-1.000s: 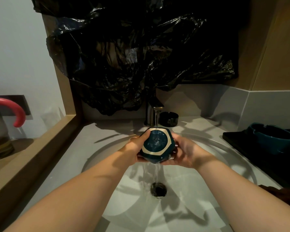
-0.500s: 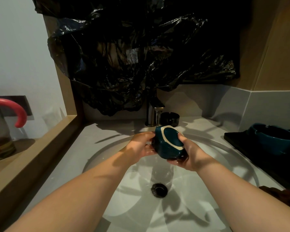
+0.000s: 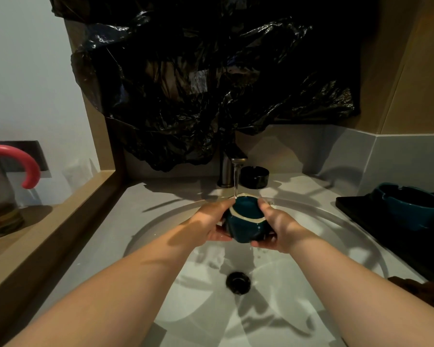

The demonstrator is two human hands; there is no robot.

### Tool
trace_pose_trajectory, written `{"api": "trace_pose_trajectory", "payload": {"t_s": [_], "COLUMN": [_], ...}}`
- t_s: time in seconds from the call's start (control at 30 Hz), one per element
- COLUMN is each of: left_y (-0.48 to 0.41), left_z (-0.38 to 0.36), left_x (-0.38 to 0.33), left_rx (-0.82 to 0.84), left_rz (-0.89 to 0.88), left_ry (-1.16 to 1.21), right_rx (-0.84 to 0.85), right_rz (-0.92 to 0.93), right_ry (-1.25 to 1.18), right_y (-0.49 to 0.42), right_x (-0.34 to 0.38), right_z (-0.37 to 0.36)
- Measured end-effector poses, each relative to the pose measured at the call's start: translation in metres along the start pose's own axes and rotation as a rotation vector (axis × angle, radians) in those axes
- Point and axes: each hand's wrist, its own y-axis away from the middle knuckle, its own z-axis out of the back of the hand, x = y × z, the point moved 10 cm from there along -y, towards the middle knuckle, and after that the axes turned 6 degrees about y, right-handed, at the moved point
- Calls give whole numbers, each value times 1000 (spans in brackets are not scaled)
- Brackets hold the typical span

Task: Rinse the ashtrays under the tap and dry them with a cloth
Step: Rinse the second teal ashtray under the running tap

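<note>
A dark teal ashtray (image 3: 246, 222) with a pale rim is held over the white sink basin (image 3: 161, 226), tilted with its opening turned up and away from me. My left hand (image 3: 211, 222) grips its left side and my right hand (image 3: 277, 227) cups its right side and underside. Water runs from the metal tap (image 3: 232, 169) onto the ashtray's far rim. A second teal ashtray (image 3: 409, 204) rests on a black tray (image 3: 356, 211) at the right. A black ashtray (image 3: 254, 176) stands behind the tap. A brown cloth (image 3: 426, 290) lies at the right edge.
The drain (image 3: 238, 283) sits in the middle of the basin. Black plastic sheeting (image 3: 198, 83) hangs over the wall behind the tap. On a wooden ledge (image 3: 60, 211) at the left stands a bottle with a pink handle (image 3: 8, 181).
The ashtray has been turned in both hands, from facing me to tilted sideways, then back under the water stream. My hands stay in the same place over the basin.
</note>
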Motion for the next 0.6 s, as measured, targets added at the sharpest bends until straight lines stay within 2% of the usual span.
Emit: {"api": "trace_pose_trajectory", "payload": {"t_s": [0.17, 0.3, 0.4, 0.5, 0.6], "left_y": [-8, -19, -23, -42, -41], "left_z": [11, 17, 11, 18, 22], "left_x": [15, 28, 36, 53, 50], "left_rx": [-65, -35, 59, 38, -5], "left_rz": [67, 140, 213, 271, 254], "left_ry": [87, 208, 309, 334, 348], "right_rx": [66, 138, 100, 48, 33], "right_rz": [84, 227, 346, 478, 554], "right_ry": [48, 71, 158, 256, 299], "right_y": [4, 7, 15, 22, 27], "right_x": [12, 24, 35, 47, 54], "right_z": [-13, -21, -24, -29, -32]}}
